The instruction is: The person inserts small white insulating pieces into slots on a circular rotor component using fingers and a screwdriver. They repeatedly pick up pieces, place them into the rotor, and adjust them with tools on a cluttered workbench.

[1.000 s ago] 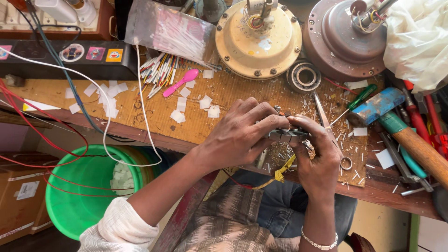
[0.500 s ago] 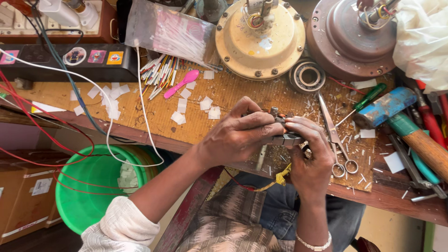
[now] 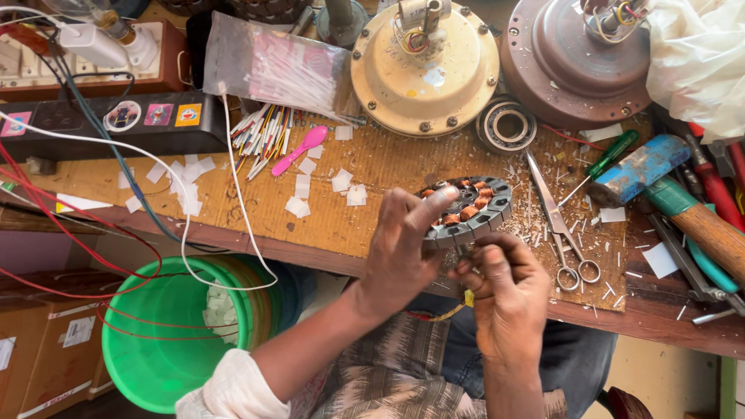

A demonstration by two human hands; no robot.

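Observation:
My left hand (image 3: 400,248) grips a grey round fan stator (image 3: 469,211) with copper windings, thumb and fingers on its left rim, tilting it up over the bench edge. My right hand (image 3: 504,291) is closed just under the stator's lower edge, fingers pinching something small there that I cannot make out. A yellow wire end (image 3: 469,298) pokes out between the two hands. Both hands hover above my lap, at the front edge of the wooden workbench (image 3: 372,167).
Scissors (image 3: 560,229) lie just right of the stator. Behind are a cream fan motor housing (image 3: 425,66), a brown housing (image 3: 578,58), a bearing (image 3: 506,124), a hammer (image 3: 675,198), a screwdriver (image 3: 601,163), paper scraps, a pink spoon (image 3: 299,149). A green bucket (image 3: 167,341) sits below left.
The stator has been lifted and tilted so its wound face now shows. My right hand has dropped below it, and my left hand has shifted onto its rim.

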